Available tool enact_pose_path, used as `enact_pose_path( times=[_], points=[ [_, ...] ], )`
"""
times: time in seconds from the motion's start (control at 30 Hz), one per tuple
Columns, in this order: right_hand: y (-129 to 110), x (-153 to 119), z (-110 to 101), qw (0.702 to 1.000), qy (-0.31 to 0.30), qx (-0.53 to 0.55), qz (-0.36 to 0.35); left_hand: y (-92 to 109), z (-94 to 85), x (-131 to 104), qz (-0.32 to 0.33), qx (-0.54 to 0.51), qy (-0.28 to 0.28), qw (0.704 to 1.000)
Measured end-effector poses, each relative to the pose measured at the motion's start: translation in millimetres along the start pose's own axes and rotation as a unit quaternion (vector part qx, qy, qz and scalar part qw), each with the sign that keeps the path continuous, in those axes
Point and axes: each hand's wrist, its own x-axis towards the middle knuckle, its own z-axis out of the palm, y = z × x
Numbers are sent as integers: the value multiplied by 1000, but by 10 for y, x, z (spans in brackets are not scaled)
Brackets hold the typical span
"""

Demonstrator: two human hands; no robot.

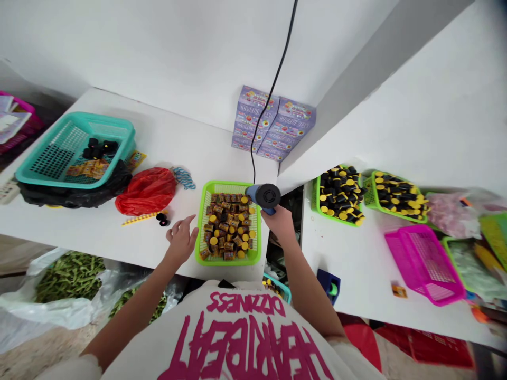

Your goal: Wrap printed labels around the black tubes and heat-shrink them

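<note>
Many yellow-capped jars fill the lime basket. Over its far right corner, the right hand grips a blue-black blower; just left of it, the left hand is loosely spread.

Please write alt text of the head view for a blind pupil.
A person's right hand grips a blue and black handheld tool at a corner of a lime-green plastic basket of small yellow-capped brown containers; the left hand is open beside the basket.

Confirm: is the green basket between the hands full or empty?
Not empty: the green basket holds many small brown containers, several showing yellow ends. Their depth is hidden, so I cannot tell whether it's full.
</note>
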Motion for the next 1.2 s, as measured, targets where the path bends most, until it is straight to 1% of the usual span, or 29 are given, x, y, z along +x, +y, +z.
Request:
enact_pose_path(
  times=[0.1, 0.17, 0.23, 0.3, 0.37, 0.43, 0.5, 0.53, 0.6, 0.67, 0.7, 0.77, 0.83, 0.9, 0.97, 1.07, 1.13, 1.2],
  points=[
    [97, -84, -151, 1000, -1, -4, 23, -18, -6, 15, -1, -6, 2, 1000],
    [178, -180, -243, 999, -2, -7, 39, -3, -6, 77, 0, -16, 8, 1000],
    [264, -307, -318, 998, -1, -9, 61, 70, 19, 212, 11, -26, 10, 1000],
    [351, -456, -377, 996, 8, -12, 92, 224, 95, 432, 44, -34, -6, 998],
    [436, -606, -424, 991, 26, -14, 128, 457, 243, 719, 100, -45, -37, 993],
    [520, -732, -463, 986, 44, -20, 158, 741, 461, 1026, 161, -55, -73, 983],
    [600, -816, -492, 980, 60, -20, 187, 1031, 714, 1291, 197, -60, -101, 973],
    [637, -843, -503, 977, 65, -13, 203, 1161, 835, 1390, 203, -59, -110, 971],
    [700, -872, -514, 970, 69, 8, 233, 1362, 1029, 1494, 199, -56, -119, 971],
    [749, -886, -510, 966, 69, 27, 248, 1450, 1119, 1467, 194, -55, -120, 972],
    [768, -892, -504, 966, 67, 31, 247, 1445, 1122, 1409, 199, -55, -120, 971],
    [794, -902, -483, 967, 65, 37, 242, 1345, 1051, 1228, 227, -58, -122, 964],
    [802, -907, -460, 968, 59, 49, 237, 1151, 908, 1001, 258, -61, -126, 956],
    [788, -897, -435, 969, 48, 65, 232, 905, 729, 774, 260, -63, -114, 957],
    [752, -861, -408, 971, 35, 81, 224, 648, 548, 583, 231, -63, -89, 967],
    [666, -748, -354, 974, 15, 94, 204, 300, 320, 381, 173, -57, -48, 982],
    [590, -640, -308, 979, 12, 88, 184, 114, 214, 291, 141, -53, -28, 988],
    [501, -516, -258, 984, 18, 74, 161, -30, 145, 229, 112, -52, -10, 992]
  ],
)
